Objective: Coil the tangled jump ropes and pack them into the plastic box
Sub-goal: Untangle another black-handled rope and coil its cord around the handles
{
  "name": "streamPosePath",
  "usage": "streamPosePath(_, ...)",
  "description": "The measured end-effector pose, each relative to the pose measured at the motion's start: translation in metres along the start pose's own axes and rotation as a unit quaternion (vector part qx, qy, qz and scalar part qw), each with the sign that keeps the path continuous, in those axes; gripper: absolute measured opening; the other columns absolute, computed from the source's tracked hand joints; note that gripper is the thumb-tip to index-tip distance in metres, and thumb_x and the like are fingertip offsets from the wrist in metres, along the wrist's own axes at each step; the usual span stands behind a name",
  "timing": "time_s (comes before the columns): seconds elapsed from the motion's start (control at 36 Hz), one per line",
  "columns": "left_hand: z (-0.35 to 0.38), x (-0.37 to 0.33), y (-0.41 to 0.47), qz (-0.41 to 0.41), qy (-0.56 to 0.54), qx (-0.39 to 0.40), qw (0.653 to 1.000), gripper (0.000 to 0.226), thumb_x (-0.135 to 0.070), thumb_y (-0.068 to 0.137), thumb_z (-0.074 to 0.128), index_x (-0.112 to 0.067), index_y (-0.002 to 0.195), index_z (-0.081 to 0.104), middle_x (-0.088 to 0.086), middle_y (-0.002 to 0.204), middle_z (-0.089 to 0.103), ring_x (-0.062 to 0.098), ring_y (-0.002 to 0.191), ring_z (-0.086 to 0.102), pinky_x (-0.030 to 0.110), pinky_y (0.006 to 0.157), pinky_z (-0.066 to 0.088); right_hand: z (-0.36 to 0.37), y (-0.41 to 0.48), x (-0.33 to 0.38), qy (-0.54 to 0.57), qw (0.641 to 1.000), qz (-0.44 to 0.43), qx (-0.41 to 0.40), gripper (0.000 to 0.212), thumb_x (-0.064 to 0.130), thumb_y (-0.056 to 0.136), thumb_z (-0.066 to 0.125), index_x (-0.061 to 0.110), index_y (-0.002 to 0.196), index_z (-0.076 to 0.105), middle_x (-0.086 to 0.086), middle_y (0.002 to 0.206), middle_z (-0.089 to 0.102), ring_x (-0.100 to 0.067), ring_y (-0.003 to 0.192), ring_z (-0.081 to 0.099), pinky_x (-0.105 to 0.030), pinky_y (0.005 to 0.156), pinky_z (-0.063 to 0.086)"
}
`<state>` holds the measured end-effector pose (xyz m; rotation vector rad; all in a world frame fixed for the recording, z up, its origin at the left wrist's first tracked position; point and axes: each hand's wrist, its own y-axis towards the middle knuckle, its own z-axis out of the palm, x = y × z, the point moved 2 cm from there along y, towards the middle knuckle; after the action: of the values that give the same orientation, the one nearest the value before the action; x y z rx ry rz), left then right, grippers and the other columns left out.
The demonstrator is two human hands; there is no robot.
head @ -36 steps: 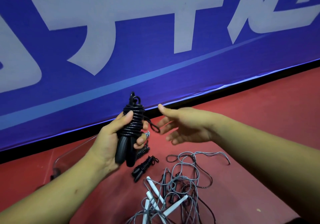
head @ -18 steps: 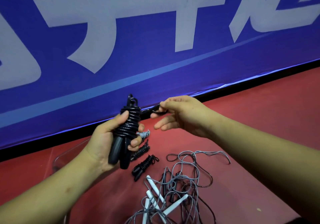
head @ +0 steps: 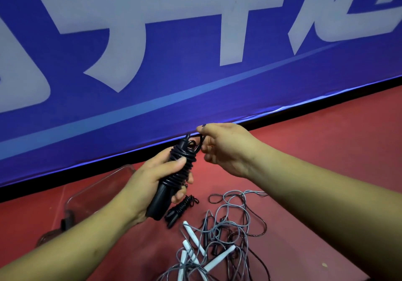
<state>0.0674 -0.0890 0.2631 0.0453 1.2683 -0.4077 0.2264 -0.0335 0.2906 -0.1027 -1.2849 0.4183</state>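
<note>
Nearest item: a tangled heap of grey jump ropes lying loose on the red floor, with several white handles and a few thin dark ones caught among the loops. Just beyond it, apart from the heap, a small black rope bundle lies wound tight on the floor. To the left stands the clear plastic box, open at the top and partly hidden behind the left forearm (what it contains cannot be made out). Above these, the left hand grips a black jump rope held clear of the floor, its cord wrapped in close turns round the paired handles; the thumb presses across the coils and the fingers curl round from behind, the handle ends pointing down toward the wrist. The right hand is at the upper end of this bundle, thumb and forefinger pinching the loose end loop of the cord, the other fingers loosely curled below. Farthest: a blue banner with large white characters and a pale stripe, and a black strip along its base.
</note>
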Motion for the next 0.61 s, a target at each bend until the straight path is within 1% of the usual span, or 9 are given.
streamPosePath(0.06,0.001,0.001,0.0,0.005,0.005,-0.008,1.0,0.036,-0.025,0.079,0.064,-0.013,0.113,0.065,0.024,0.079,0.059,0.025,0.05,0.05,0.027,0.041,0.039,0.0,0.0,-0.001,-0.048,0.999,-0.013,0.005,0.015,0.011,0.099,0.052,0.016,0.086,0.055,0.006,0.049,0.057,-0.012,0.055,0.041,-0.026,0.055,0.031)
streamPosePath(0.11,0.001,0.001,0.001,0.007,-0.012,-0.015,1.0,0.045,-0.027,0.08,0.063,-0.012,0.121,0.062,0.023,0.08,0.058,0.025,0.05,0.049,0.026,0.042,0.038,-0.001,-0.001,0.0,-0.061,0.997,-0.035,0.017,0.02,0.009,0.101,0.048,0.016,0.085,0.056,0.003,0.059,0.064,-0.011,0.056,0.04,-0.025,0.056,0.031)
streamPosePath(0.19,-0.001,0.001,0.004,0.005,-0.069,-0.022,0.997,0.053,-0.032,0.081,0.063,-0.007,0.127,0.054,0.022,0.082,0.057,0.024,0.049,0.05,0.024,0.043,0.039,-0.003,0.0,0.002,-0.06,0.995,-0.08,0.015,0.013,0.004,0.103,0.041,0.007,0.103,0.054,-0.005,0.068,0.07,-0.014,0.058,0.04,-0.026,0.056,0.032)
streamPosePath(0.25,-0.001,0.002,0.005,-0.002,-0.095,-0.016,0.995,0.067,-0.037,0.08,0.068,-0.003,0.134,0.048,0.02,0.083,0.058,0.024,0.05,0.051,0.024,0.045,0.041,-0.004,0.001,0.004,-0.084,0.99,-0.114,0.02,0.009,0.004,0.103,0.04,0.003,0.1,0.049,-0.009,0.069,0.069,-0.015,0.056,0.039,-0.026,0.055,0.033)
streamPosePath(0.31,-0.001,0.003,0.005,-0.011,-0.109,-0.008,0.994,0.088,-0.042,0.068,0.083,-0.002,0.137,0.046,0.02,0.084,0.059,0.025,0.051,0.052,0.025,0.045,0.042,-0.004,0.001,0.007,-0.112,0.983,-0.14,0.048,0.013,0.004,0.102,0.044,0.005,0.091,0.049,-0.011,0.07,0.067,-0.015,0.055,0.037,-0.025,0.055,0.032)
streamPosePath(0.36,-0.001,0.003,0.005,-0.019,-0.104,0.003,0.994,0.1,-0.044,0.057,0.09,-0.004,0.138,0.047,0.02,0.084,0.059,0.025,0.051,0.052,0.025,0.045,0.042,-0.007,-0.001,0.01,-0.131,0.976,-0.151,0.084,0.009,0.003,0.1,0.05,0.006,0.092,0.054,-0.011,0.07,0.066,-0.016,0.056,0.037,-0.025,0.056,0.032)
streamPosePath(0.44,-0.002,0.001,0.003,-0.032,-0.101,0.023,0.994,0.099,-0.044,0.058,0.09,-0.004,0.138,0.047,0.021,0.083,0.059,0.024,0.05,0.05,0.026,0.044,0.041,-0.014,-0.004,0.014,-0.155,0.969,-0.161,0.107,0.011,-0.001,0.096,0.055,0.005,0.091,0.063,-0.006,0.065,0.067,-0.017,0.056,0.039,-0.026,0.057,0.033)
streamPosePath(0.53,-0.002,0.001,0.001,-0.047,-0.082,0.042,0.995,0.096,-0.043,0.061,0.089,-0.004,0.137,0.047,0.022,0.083,0.057,0.024,0.049,0.049,0.025,0.045,0.038,-0.017,-0.007,0.019,-0.208,0.953,-0.175,0.135,0.012,-0.003,0.095,0.055,0.002,0.092,0.065,-0.014,0.072,0.065,-0.024,0.065,0.039,-0.028,0.059,0.03)
streamPosePath(0.61,-0.003,0.001,-0.001,-0.066,-0.058,0.078,0.993,0.082,-0.044,0.067,0.085,-0.009,0.134,0.053,0.022,0.082,0.056,0.023,0.05,0.049,0.025,0.046,0.037,-0.019,-0.01,0.022,-0.266,0.935,-0.168,0.162,0.014,-0.003,0.096,0.053,0.005,0.09,0.064,-0.015,0.074,0.064,-0.026,0.069,0.036,-0.031,0.059,0.028)
